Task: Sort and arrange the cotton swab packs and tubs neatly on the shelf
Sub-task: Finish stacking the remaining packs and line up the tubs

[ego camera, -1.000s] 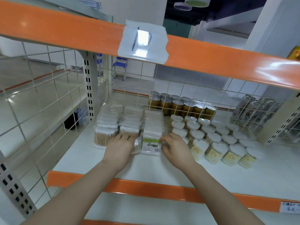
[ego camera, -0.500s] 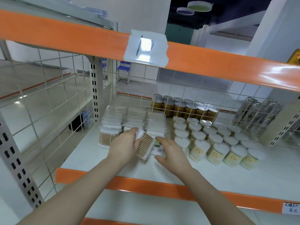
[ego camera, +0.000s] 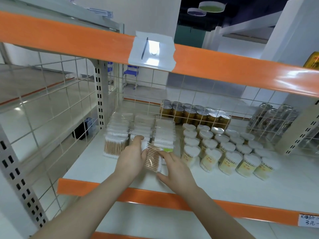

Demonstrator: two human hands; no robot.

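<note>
Between my two hands I hold a clear pack of wooden cotton swabs [ego camera: 152, 158], lifted and tilted above the white shelf [ego camera: 96, 163]. My left hand [ego camera: 133, 156] grips its left side, thumb on top. My right hand [ego camera: 174, 167] holds its right edge with fingers and thumb around it. Behind stand three rows of swab packs [ego camera: 138, 130]; the left front pack [ego camera: 114, 146] shows its wooden sticks. A pack with a green label [ego camera: 167, 150] lies just behind my right hand. To the right stand several heart-lidded tubs [ego camera: 224, 149] in rows.
Gold cans [ego camera: 191, 112] stand behind the wire grid at the back. Silver cans [ego camera: 274, 121] sit in the far right bay. An orange beam [ego camera: 224, 68] with a taped label crosses overhead. The shelf's orange front lip [ego camera: 241, 211] carries a price tag [ego camera: 309, 220].
My left hand picked the swab pack off the shelf and tilted it up. My right hand then came to its right edge, and the pack has moved slightly nearer to me.
</note>
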